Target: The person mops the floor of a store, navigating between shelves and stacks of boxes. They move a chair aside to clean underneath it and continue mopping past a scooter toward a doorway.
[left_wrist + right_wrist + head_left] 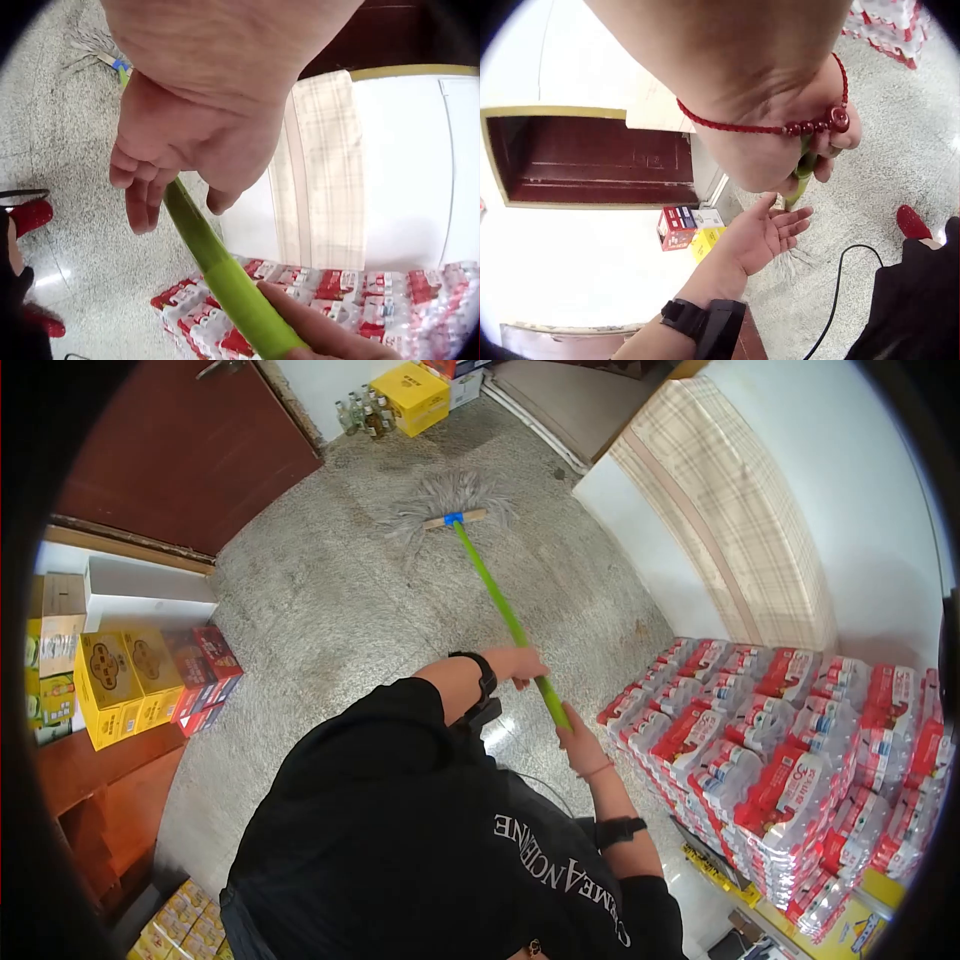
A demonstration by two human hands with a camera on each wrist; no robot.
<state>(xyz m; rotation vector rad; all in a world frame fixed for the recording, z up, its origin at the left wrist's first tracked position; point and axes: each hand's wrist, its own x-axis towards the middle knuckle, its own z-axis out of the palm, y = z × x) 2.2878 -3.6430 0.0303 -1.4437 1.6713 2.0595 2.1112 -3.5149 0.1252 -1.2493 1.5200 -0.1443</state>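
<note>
A speckled grey floor (340,570) fills the middle of the head view, with a dark red door (190,450) at the upper left. At the right of the frame stands a stack of red-and-white shrink-wrapped packs (780,750), below a plaid cloth (730,490) hanging at the upper right. The mop (494,592) slants through the centre, its grey strands spread on the floor at upper middle, its green handle running down toward the person. A yellow carton (412,398) sits at the top of the frame. The right hand (581,742) has its fingers clamped on the handle's near end; the left hand (199,131), farther along, has loosely extended fingers, thumb apart, the handle passing by them; how firmly they touch cannot be told. Glass bottles (372,420) stand beside the carton. A red beaded bracelet (739,130) rings the right wrist.
</note>
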